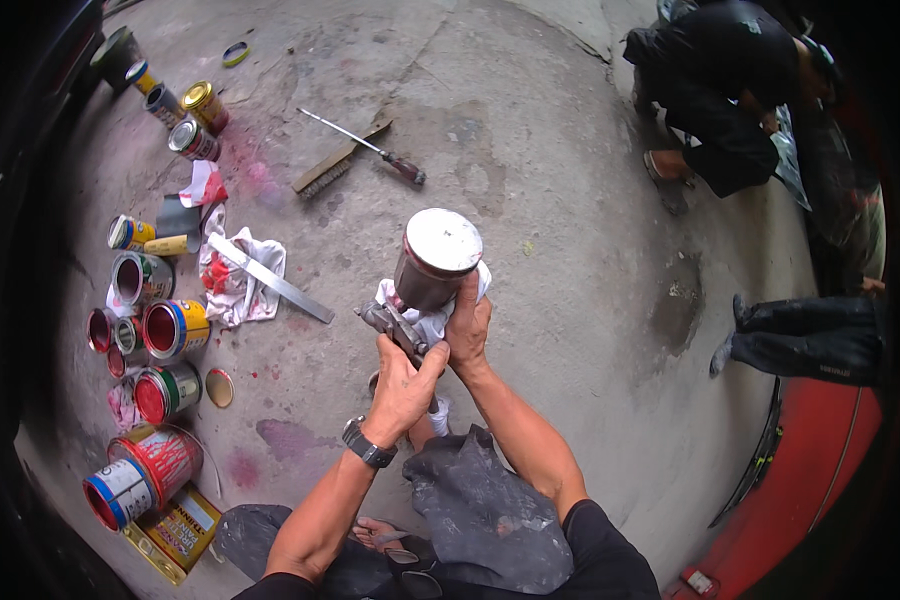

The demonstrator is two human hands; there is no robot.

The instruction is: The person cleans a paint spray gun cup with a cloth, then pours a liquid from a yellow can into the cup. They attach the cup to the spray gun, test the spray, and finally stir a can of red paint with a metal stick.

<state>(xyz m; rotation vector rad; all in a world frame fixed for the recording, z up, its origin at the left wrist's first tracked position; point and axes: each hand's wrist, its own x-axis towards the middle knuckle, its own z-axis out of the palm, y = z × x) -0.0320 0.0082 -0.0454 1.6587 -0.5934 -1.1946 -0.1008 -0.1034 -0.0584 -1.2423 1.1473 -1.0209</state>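
Note:
In front of me is a metal paint spray gun [394, 322] with a dark grey cup [423, 284] on top, capped by a pale round lid [444, 240]. My left hand [402, 388], with a black watch on its wrist, is closed around the spray gun's body. A white rag [433, 325] is bunched between the gun and the cup. My right hand [467, 325] presses that rag against the lower side of the cup, thumb up along it. Part of the right hand's fingers is hidden behind the rag and cup.
Several open paint cans [175, 328] line the left side. Near them lie a stained cloth [255, 262] and a flat metal strip [275, 287]. Beyond the cup are a wire brush [338, 160] and a screwdriver [370, 148]. People [715, 110] crouch at right, near a red panel [800, 470].

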